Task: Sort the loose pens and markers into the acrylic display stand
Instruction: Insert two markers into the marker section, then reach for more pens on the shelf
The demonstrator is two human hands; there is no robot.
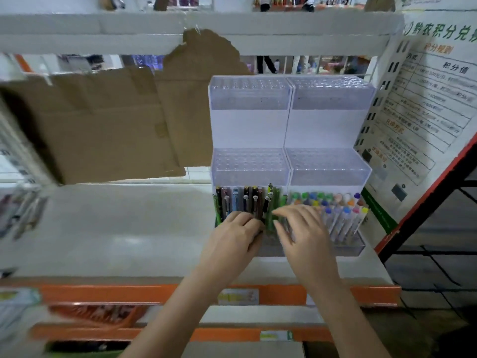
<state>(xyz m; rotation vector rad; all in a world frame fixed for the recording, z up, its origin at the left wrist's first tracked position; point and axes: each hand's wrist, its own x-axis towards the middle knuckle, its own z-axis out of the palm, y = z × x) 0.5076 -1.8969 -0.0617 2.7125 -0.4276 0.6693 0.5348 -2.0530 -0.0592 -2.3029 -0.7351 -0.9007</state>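
While both hands are reaching into the acrylic display stand [289, 130], the left hand [232, 237] is gripping upright pens [245, 202], caps up; the right hand [302, 228] is hovering with its fingers spread beside the markers [340, 213].

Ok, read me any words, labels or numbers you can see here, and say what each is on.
"黔农积分兑": green heading, cut off at the frame edge, on the white poster at right.
"积分规则": orange, same poster.
"积分值": table header, same poster.
Poster table rows: too blurred.
Shelf-edge price tags: too blurred.
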